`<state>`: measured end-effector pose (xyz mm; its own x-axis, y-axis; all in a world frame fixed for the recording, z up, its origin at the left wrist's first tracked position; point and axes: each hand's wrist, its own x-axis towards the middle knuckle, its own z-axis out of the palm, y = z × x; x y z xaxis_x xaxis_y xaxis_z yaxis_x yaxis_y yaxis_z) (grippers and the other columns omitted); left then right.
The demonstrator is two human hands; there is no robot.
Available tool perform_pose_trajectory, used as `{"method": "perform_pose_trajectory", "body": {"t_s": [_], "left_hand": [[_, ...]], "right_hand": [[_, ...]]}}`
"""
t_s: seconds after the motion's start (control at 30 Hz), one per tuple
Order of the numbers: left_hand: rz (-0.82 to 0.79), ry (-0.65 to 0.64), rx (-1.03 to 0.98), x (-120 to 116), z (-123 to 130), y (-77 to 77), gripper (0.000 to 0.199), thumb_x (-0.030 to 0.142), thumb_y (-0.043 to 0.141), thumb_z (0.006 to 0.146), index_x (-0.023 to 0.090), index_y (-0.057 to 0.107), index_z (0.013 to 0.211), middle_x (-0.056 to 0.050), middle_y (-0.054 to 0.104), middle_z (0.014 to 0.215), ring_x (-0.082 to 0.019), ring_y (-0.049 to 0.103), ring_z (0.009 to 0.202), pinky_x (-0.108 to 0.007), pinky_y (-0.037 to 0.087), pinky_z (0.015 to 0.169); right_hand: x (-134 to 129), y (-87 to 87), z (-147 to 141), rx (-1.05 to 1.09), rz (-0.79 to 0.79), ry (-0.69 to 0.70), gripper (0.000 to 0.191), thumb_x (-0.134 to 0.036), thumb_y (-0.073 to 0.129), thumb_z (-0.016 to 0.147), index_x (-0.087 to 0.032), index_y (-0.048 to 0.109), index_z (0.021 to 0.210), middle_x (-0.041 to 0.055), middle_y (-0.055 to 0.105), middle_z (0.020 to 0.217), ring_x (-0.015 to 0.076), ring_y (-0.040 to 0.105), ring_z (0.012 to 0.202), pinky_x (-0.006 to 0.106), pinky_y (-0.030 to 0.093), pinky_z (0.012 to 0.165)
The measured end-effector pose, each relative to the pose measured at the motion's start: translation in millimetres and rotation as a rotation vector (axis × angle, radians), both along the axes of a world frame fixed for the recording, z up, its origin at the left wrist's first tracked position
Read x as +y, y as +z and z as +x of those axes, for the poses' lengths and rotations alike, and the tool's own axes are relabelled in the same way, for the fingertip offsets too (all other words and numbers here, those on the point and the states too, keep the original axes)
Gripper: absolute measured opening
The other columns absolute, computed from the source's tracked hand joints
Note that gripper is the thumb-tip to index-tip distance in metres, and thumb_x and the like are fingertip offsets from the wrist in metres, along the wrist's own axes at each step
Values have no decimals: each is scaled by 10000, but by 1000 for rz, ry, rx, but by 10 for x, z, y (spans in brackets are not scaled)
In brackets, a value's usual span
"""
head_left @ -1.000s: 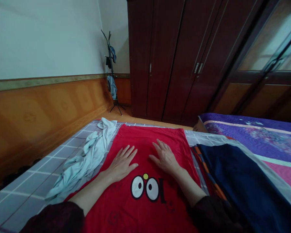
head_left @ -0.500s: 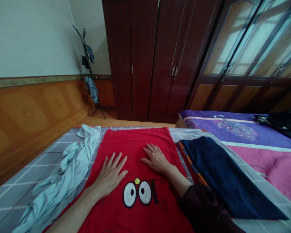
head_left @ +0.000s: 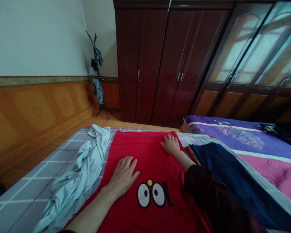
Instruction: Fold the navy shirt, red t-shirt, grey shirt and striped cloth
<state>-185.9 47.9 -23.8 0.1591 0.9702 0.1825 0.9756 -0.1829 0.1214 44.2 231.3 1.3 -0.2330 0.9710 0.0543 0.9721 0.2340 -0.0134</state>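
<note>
A red shirt (head_left: 140,152) printed with two cartoon eyes lies spread out on the checked bed sheet (head_left: 41,181). My left hand (head_left: 124,173) rests flat on its left half, just above the eyes, fingers stretched out and holding nothing. Farther off, my right hand (head_left: 170,144) lies on the cloth near the far right corner, its fingers spread. Left of the shirt is a crumpled pale grey-blue garment (head_left: 80,174). On the right, a folded dark navy garment (head_left: 223,168) with an orange stripe is partly covered by my right sleeve.
Beyond the bed stands a dark red wardrobe (head_left: 157,64). A coat rack (head_left: 98,71) with items hung on it occupies the corner. To the right is another bed with a purple and pink cover (head_left: 232,132), with black clothing (head_left: 286,131) lying on it.
My right hand has slid away from me and to the right, toward the shirt's far corner. The left hand stays flat on the cloth. The view has shifted slightly.
</note>
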Motion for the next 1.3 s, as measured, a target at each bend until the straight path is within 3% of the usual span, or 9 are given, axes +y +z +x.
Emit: {"method": "perform_pose_trajectory", "body": {"t_s": [0.13,0.2,0.4,0.47,0.63,0.83,1.0,1.17,1.3], "left_hand": [[-63,-35,-26,-15,-6,60,545,452,393,938,184,403,1413,-129,352,1485,-310,255,1388,-494,229,1128],[-83,-46,-41,-20,-25,60,571,490,367,940,204,366,1434,-123,302,1509,-322,196,1405,-508,203,1131],[-132,-59,-73,-32,-56,69,607,538,329,939,224,310,1458,-117,238,1533,-327,132,1418,-521,159,1135],[-139,-55,-88,-39,-54,88,613,535,333,937,219,301,1462,-116,224,1537,-327,119,1420,-524,149,1137],[-172,-111,-110,-50,-53,115,608,521,344,935,259,249,1476,-76,178,1554,-322,69,1427,-559,111,1133],[-179,-106,-104,-67,-46,120,638,522,354,931,242,211,1487,-86,132,1561,-338,27,1425,-576,95,1127],[-201,-186,-91,-77,-45,112,627,564,326,927,265,252,1473,-47,172,1557,-323,49,1428,-575,79,1130],[-192,-110,-69,-67,-65,86,639,583,322,921,258,272,1469,-71,195,1549,-341,67,1425,-597,82,1116],[-183,-115,-63,-73,-62,78,646,597,309,919,260,270,1469,-68,201,1549,-335,66,1427,-596,83,1116]], "right_hand": [[-279,-132,-364,17,-33,275,643,-610,365,893,-262,347,1433,59,269,1531,245,232,1384,370,181,1091],[-290,-137,-377,28,-37,299,625,-618,336,901,-285,347,1431,36,298,1520,227,243,1381,365,189,1091],[-180,8,-90,47,37,29,614,-464,270,959,-36,374,1386,273,334,1439,380,331,1311,567,261,1004],[-331,-21,-81,45,32,66,612,-471,341,944,-64,371,1399,245,322,1461,364,328,1322,529,277,1021],[-834,-220,21,63,-5,406,575,-509,354,938,-196,389,1419,94,316,1508,263,250,1389,434,227,1110],[-1132,-221,424,75,78,132,581,-458,412,914,-108,441,1376,189,394,1444,320,324,1351,506,309,1067],[-1618,-215,554,121,-44,426,582,-509,400,919,-250,354,1438,77,287,1519,265,229,1398,495,258,1115],[-1997,-165,709,121,22,218,620,-519,442,890,-185,410,1412,139,339,1482,317,288,1368,540,300,1086],[-2376,-165,885,119,-84,417,608,-515,457,890,-342,293,1450,4,278,1514,274,252,1385,499,338,1087]]}}
